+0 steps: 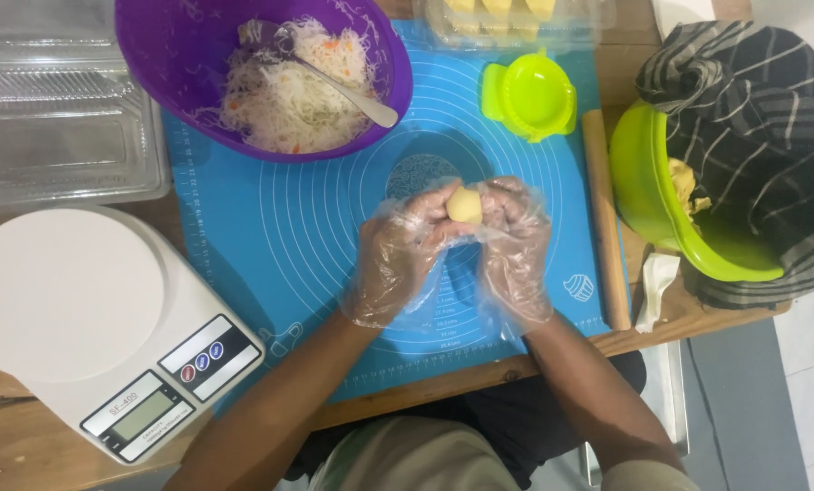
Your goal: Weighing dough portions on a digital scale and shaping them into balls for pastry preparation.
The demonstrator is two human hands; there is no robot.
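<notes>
Both hands wear thin clear plastic gloves and meet above the middle of the blue silicone pastry mat (243,236), which lies on the wooden bench (25,436). Left hand (398,259) and right hand (516,245) are each curled partly closed, fingertips pinching a small pale yellow ball of dough (464,205) between them; the dough is held off the mat.

At the mat's far left corner: purple plastic bowl (170,55) of shredded white filling with orange flecks, white spoon (348,95) resting in it. Far right of mat: lime green plastic dumpling press (529,95). Wooden rolling pin (604,227) lies along the mat's right edge. Beyond it, at the bench's right edge, a green bowl (643,182) under a dark striped cloth (752,118). White digital kitchen scale (89,318) at the near left corner.
</notes>
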